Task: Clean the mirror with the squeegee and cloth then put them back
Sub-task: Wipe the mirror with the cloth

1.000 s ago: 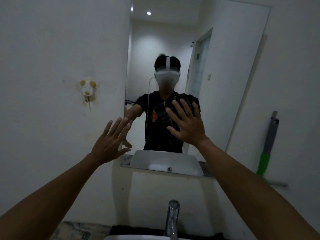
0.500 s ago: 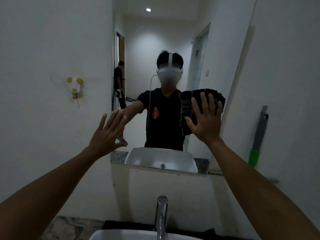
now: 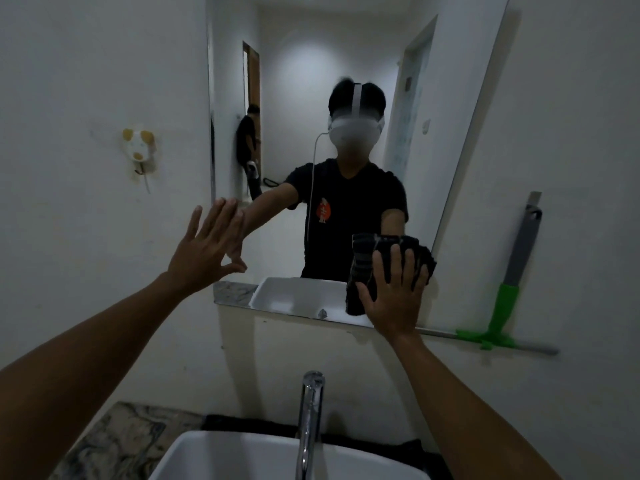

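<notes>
Evidently mid-wipe, the right hand (image 3: 393,299), fingers (image 3: 396,263) spread, presses the black cloth (image 3: 360,268) on the lower right of the mirror (image 3: 311,81), the left hand (image 3: 204,251) straight-fingered at its left edge, while the squeegee (image 3: 519,258) rests against the wall, so returning the cloth looks left.

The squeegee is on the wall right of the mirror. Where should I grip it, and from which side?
Probably the grey upper handle of the squeegee, coming from the front. It sits nearly upright against the wall, blade at the bottom, so only the front is free. The right hand is nearest but presses the cloth on the mirror.
</notes>
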